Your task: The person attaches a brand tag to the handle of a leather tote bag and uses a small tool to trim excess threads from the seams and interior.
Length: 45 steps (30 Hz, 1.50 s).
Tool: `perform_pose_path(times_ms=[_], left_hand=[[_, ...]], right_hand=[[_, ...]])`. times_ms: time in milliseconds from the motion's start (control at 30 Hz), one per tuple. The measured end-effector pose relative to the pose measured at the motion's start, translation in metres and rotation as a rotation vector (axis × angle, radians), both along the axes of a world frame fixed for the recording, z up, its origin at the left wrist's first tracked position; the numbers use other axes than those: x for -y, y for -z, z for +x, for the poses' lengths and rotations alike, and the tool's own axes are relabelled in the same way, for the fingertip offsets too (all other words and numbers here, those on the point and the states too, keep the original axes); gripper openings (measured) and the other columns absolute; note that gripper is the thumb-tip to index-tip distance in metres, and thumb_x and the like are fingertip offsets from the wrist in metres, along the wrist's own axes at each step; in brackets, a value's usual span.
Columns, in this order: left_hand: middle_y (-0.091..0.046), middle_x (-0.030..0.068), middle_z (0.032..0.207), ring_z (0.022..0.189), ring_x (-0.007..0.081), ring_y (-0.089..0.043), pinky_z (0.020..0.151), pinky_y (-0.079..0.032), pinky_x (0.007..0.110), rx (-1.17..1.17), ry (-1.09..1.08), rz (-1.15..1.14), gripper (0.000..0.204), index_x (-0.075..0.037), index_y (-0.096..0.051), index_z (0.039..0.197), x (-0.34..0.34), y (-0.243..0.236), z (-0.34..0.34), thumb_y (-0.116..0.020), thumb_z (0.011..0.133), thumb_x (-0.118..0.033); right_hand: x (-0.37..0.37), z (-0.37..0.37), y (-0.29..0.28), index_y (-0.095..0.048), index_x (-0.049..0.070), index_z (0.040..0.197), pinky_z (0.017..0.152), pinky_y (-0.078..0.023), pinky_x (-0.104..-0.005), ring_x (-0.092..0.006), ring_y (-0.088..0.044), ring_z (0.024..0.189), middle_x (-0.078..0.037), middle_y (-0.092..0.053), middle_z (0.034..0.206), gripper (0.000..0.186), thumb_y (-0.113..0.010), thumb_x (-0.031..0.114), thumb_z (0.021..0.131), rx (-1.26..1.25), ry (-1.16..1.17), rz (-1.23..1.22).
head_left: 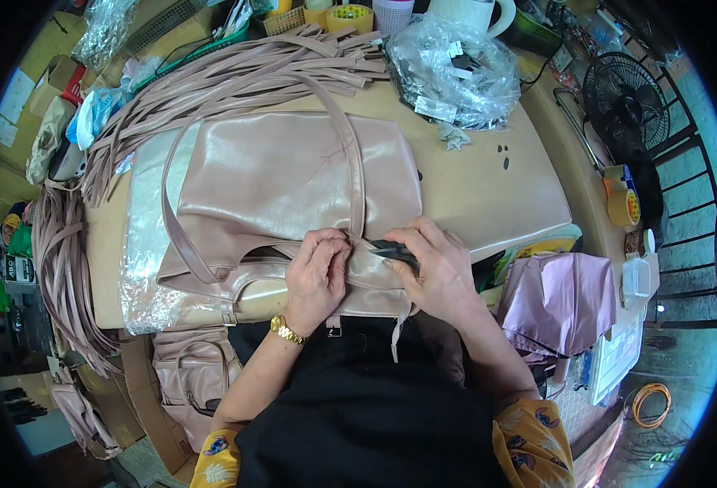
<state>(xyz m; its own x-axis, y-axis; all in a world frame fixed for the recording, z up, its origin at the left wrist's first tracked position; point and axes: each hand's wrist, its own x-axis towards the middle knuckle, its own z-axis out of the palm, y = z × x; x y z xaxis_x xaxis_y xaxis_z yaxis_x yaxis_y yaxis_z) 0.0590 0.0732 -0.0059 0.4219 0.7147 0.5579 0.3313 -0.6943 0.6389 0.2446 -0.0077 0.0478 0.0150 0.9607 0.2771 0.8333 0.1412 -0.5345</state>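
A pale pink leather handbag [293, 175] with two long straps lies flat on the table, its mouth edge toward me. My left hand [319, 272], a gold watch on its wrist, pinches what looks like a fine thread near the foot of the right strap [357, 195]. Closed round small dark thread snips [394, 252], my right hand [440, 272] holds their tip beside the left fingertips, over the bag's edge. Exactly where the blades meet the thread is too small to tell. Clear plastic sheeting [143, 244] lies under the bag's left side.
Pink leather strips [236, 81] heap along the back and hang down at left [61, 260]. A plastic-wrapped bundle [456, 69] sits at the back right. Purple-pink fabric [562, 305] lies at right, near tape rolls [621, 195] and a black fan [625, 98]. Another pink bag [196, 378] rests in a carton below left.
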Motion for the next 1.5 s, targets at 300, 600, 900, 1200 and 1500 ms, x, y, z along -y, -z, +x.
perform_pose_path(times_ms=[300, 600, 900, 1200, 1500], left_hand=[[-0.062, 0.0108, 0.091, 0.072, 0.0238, -0.063, 0.064, -0.051, 0.033, -0.098, 0.044, -0.067, 0.014, -0.001, -0.065, 0.09, -0.005, -0.003, 0.009, -0.072, 0.077, 0.002], [-0.063, 0.0126, 0.091, 0.075, 0.0257, -0.063, 0.066, -0.051, 0.034, 0.053, 0.028, -0.261, 0.009, -0.002, -0.065, 0.088, -0.016, -0.001, 0.003, -0.069, 0.081, -0.001], [-0.061, 0.0123, 0.088, 0.072, 0.0281, -0.062, 0.062, -0.05, 0.036, -0.152, 0.009, -0.044, 0.011, -0.002, -0.065, 0.089, -0.015, -0.003, 0.016, -0.071, 0.079, -0.002], [-0.062, 0.0139, 0.085, 0.072, 0.0296, -0.062, 0.064, -0.05, 0.036, -0.038, 0.008, -0.15, 0.007, -0.001, -0.061, 0.083, -0.017, -0.001, 0.006, -0.068, 0.082, -0.002], [-0.061, 0.0143, 0.084, 0.071, 0.0275, -0.061, 0.064, -0.049, 0.033, 0.025, 0.053, -0.2, 0.009, 0.0, -0.06, 0.084, -0.017, 0.006, 0.005, -0.068, 0.084, -0.004]], right_hand=[[-0.006, 0.008, 0.004, -0.065, 0.012, 0.105, 0.077, -0.043, -0.0393, -0.0255, -0.061, 0.083, -0.005, -0.057, 0.09, 0.031, -0.071, 0.009, 0.075, 0.069, 0.037, 0.073], [-0.025, 0.012, 0.003, -0.067, 0.006, 0.102, 0.073, -0.047, -0.0373, -0.0283, -0.063, 0.08, -0.009, -0.06, 0.09, 0.024, -0.073, 0.013, 0.079, -0.235, 0.002, -0.189], [-0.021, 0.015, 0.011, -0.064, 0.006, 0.109, 0.082, -0.048, -0.0435, -0.0339, -0.062, 0.092, -0.013, -0.062, 0.099, 0.032, -0.069, 0.023, 0.083, -0.386, -0.075, -0.261], [-0.035, 0.017, 0.004, -0.068, 0.01, 0.093, 0.075, -0.043, -0.0376, -0.0229, -0.061, 0.086, -0.005, -0.055, 0.089, 0.02, -0.074, 0.016, 0.075, 0.035, -0.168, 0.055], [-0.049, 0.02, 0.006, -0.07, 0.009, 0.088, 0.072, -0.046, -0.0364, -0.0238, -0.061, 0.08, -0.005, -0.059, 0.089, 0.016, -0.074, 0.011, 0.073, 0.1, -0.286, 0.129]])
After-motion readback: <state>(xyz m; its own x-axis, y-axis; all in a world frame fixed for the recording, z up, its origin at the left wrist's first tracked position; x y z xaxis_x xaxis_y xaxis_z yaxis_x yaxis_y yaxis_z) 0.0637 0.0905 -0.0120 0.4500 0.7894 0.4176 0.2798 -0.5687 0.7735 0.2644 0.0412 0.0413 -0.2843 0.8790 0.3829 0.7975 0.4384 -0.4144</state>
